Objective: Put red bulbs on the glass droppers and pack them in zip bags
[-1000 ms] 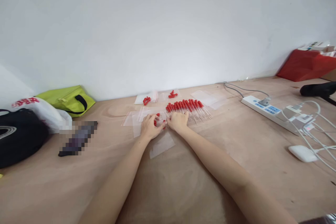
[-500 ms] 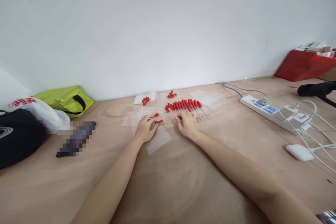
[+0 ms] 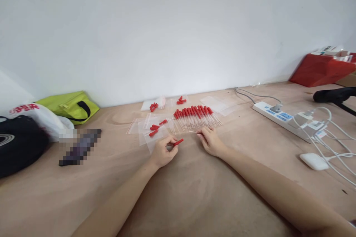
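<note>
My left hand (image 3: 166, 151) pinches a red rubber dropper bulb (image 3: 178, 142) between thumb and fingers, just above the table. To its right, my right hand (image 3: 210, 140) is closed on a thin clear dropper tube (image 3: 191, 131), whose end points left toward the bulb. Beyond the hands lies a row of droppers (image 3: 194, 113) with red bulbs at the far end and clear stems toward me. Several loose red bulbs (image 3: 154, 127) rest on clear zip bags (image 3: 144, 137) left of the row. A few bare tubes (image 3: 172, 127) lie by the row's left end.
More red bulbs (image 3: 154, 106) lie on bags near the wall, with others (image 3: 181, 100) beside them. A power strip (image 3: 274, 114) with white cables and a white charger (image 3: 314, 161) is at right. At left are a green pouch (image 3: 69, 105), a plastic bag and a black object.
My left hand has come off the loose bulbs toward me with one bulb in its fingers. My right hand has drawn back from the row, rightward and nearer, with a tube.
</note>
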A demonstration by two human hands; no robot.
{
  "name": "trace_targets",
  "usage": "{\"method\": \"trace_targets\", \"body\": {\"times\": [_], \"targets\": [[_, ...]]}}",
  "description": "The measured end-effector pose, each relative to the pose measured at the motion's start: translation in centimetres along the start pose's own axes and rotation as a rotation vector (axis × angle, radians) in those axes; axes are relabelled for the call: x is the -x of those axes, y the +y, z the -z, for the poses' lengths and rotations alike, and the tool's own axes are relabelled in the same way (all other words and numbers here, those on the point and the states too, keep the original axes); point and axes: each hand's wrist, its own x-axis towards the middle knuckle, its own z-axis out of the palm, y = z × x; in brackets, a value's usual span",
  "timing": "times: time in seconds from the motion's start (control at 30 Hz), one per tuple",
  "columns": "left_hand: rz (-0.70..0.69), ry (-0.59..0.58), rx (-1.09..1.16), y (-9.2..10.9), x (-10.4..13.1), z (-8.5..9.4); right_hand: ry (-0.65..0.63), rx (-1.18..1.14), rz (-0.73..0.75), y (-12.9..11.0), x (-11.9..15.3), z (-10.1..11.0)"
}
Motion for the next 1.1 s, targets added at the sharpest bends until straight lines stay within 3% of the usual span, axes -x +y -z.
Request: {"method": "trace_targets", "body": {"times": [0.13,0.37,0.63,0.93,1.1], "targets": [[0.092,0.025,0.177,-0.6,0.2,-0.5,-0.059,0.047,0.062,-0.2,-0.2,-0.1],[0.119,0.006,0.275,-0.8,0.3,-0.5,-0.12,0.04,0.066,-0.7,-0.3,0.1],[-0.036,-0.005,0.01,0.1,-0.1,0.1,-0.14,0.047,0.091,-1.1,-0.5,0.2],[-0.187,-0.04,0.036,0.4,-0.2,0.2,-0.104,-0.002,0.196,-0.5,-0.6,-0.1],[-0.188,-0.072,0.015,0.6,-0.2,0.3,-0.07,0.03,0.197,-0.5,-0.7,-0.2]]}}
